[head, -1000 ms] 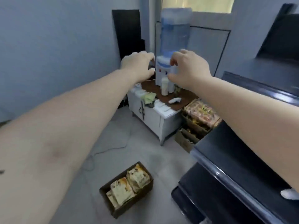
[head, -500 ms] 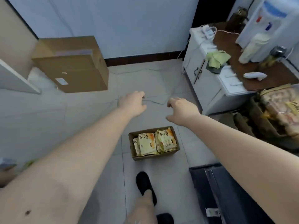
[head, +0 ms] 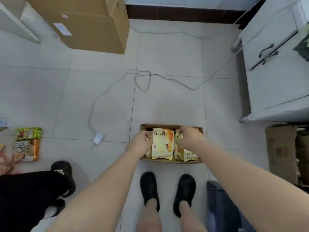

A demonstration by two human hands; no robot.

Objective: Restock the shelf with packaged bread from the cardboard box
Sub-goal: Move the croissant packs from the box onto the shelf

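Both hands in the small bread box, lower centre of the frame.

Head view: the left hand (head: 140,143) curls its fingers on the left edge of the middle bread packet (head: 162,144); the right hand (head: 189,138) pinches the packet beside it (head: 185,154). The open cardboard box (head: 172,126) sits on the tiled floor (head: 168,52) just above two black shoes (head: 167,190). A large closed carton (head: 87,22) stands upper left; a white cabinet (head: 274,72) at right.

Head view, looking down. Both hands reach into a small cardboard box (head: 172,127) on the tiled floor: the left hand (head: 139,144) grips the left edge of a yellow bread packet (head: 162,144); the right hand (head: 189,137) curls over neighbouring packets (head: 185,154). Black shoes (head: 148,188) stand just behind the box.
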